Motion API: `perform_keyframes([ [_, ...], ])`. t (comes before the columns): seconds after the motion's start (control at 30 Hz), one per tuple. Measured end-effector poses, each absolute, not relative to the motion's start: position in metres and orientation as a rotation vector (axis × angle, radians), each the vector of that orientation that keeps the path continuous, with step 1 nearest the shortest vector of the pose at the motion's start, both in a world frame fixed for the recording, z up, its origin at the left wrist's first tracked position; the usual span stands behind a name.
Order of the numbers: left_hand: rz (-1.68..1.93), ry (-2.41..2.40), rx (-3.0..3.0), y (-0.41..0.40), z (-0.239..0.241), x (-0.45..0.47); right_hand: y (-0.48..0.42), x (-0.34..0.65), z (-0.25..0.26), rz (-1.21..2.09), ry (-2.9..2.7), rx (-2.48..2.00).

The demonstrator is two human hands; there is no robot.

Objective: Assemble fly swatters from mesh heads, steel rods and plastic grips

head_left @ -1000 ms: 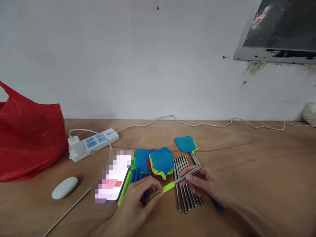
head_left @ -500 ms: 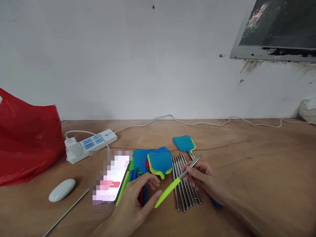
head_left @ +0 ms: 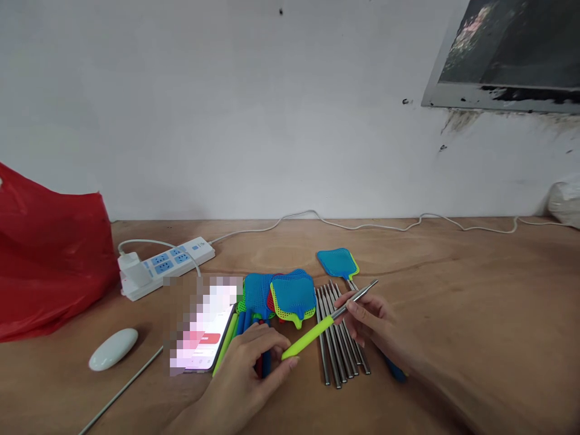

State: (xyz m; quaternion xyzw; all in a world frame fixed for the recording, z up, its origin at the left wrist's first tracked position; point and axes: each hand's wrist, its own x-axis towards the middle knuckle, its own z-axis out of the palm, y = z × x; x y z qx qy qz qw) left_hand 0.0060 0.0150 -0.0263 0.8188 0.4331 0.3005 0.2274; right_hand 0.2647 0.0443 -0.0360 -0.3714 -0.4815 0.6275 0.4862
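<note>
My right hand (head_left: 369,317) pinches a steel rod fitted into a yellow-green handle (head_left: 310,339), which looks like a fly swatter handle. The rod points up to the right. At the handle's lower end, the thumb and fingers of my left hand (head_left: 254,365) close on its tip. Beneath the right hand lies a row of bare steel rods (head_left: 334,350). Loose blue and green swatter heads (head_left: 293,297) are piled beyond my left hand, which partly covers several coloured handles (head_left: 240,323). A swatter with a blue head (head_left: 338,263) lies behind the right hand, its shaft mostly hidden.
To the left are a lit phone (head_left: 206,338), a white power strip (head_left: 167,266), a white oval object (head_left: 113,349) and a red plastic bag (head_left: 49,254). A thin cable (head_left: 362,227) runs along the wall at the back of the wooden table (head_left: 475,290).
The yellow-green handle's lower end has risen slightly, and my left thumb and fingers have closed on it. My right hand keeps its hold on the rod, shifted slightly right.
</note>
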Motion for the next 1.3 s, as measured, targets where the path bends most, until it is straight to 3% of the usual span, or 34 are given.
perform_keyframes([
  [0.47,0.697,1.191,2.797,0.025,-0.037,0.000,0.049,0.268,-0.024,1.476,-0.944,-1.006],
  [1.3,0.680,1.132,2.855,0.023,-0.034,0.002,0.048,0.267,-0.026,1.530,-0.938,-1.030],
])
